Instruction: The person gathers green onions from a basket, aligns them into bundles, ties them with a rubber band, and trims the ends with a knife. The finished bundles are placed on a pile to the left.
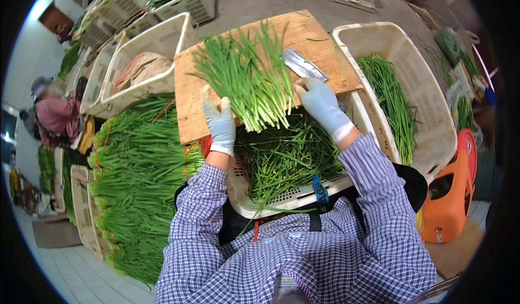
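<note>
Loose green garlic chives (248, 76) lie spread on a plywood board (329, 64), their pale stem ends over its near edge. My left hand (219, 121), in a pale blue glove, is at the left of the stems, thumb up; whether it grips any is unclear. My right hand (321, 101), gloved too, is right of the stem ends with its fingers bent, beside a flat metallic piece (304, 65) on the board; its fingertips are partly hidden, so I cannot tell what they hold. Below the board, a white plastic crate (260, 210) holds loose leaves and trimmings (292, 158).
Banded chive bundles (138, 182) are piled at left. At right, a white crate (438, 141) holds more chives (390, 101), near an orange plastic stool (447, 206). A crate with a sack (142, 70) stands at upper left. A person (57, 117) sits far left.
</note>
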`<state>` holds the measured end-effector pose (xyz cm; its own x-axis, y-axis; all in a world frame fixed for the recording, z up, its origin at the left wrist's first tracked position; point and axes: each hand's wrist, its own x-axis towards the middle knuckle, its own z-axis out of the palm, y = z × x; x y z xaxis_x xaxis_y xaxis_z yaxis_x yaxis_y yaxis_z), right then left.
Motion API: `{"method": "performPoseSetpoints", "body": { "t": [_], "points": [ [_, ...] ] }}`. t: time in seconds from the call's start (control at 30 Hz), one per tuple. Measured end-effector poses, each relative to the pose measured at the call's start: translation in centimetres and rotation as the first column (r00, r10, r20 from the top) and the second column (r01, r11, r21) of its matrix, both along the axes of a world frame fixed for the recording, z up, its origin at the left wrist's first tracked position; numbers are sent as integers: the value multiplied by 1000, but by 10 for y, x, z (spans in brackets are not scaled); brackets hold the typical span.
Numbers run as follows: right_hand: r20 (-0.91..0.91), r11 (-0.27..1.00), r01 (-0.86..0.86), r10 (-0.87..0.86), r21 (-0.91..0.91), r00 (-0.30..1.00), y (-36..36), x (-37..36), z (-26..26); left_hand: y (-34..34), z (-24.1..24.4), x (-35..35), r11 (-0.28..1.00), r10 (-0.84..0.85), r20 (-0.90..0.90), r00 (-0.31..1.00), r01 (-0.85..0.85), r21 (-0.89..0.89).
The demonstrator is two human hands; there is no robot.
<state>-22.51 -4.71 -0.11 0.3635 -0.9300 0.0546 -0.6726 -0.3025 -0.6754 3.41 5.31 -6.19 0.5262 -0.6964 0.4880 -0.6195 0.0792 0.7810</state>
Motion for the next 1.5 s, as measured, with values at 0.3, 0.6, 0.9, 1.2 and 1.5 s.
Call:
{"method": "performPoseSetpoints", "body": {
  "t": [0.3, 0.6, 0.9, 1.2, 1.5],
  "points": [
    [65, 951, -274, 267, 141, 962, 21, 95, -35, -48, -32, -5, 901, -94, 36, 995, 70, 428],
    [-76, 968, -161, 178, 190, 981, -30, -261, 98, 90, 69, -125, 914, -390, 263, 882, 337, 228],
    [-768, 561, 627, 24, 540, 640, -22, -496, -167, 143, 24, -254, 448, -845, 191, 500, 465, 763],
    [-685, 442, 614, 3, 654, 728, -17, -477, -197, 136, 24, -261, 435, -830, 188, 526, 399, 807],
    [-672, 460, 591, 18, 663, 740, -17, -474, -178, 135, 25, -258, 413, -833, 138, 536, 435, 800]
  ]
}}
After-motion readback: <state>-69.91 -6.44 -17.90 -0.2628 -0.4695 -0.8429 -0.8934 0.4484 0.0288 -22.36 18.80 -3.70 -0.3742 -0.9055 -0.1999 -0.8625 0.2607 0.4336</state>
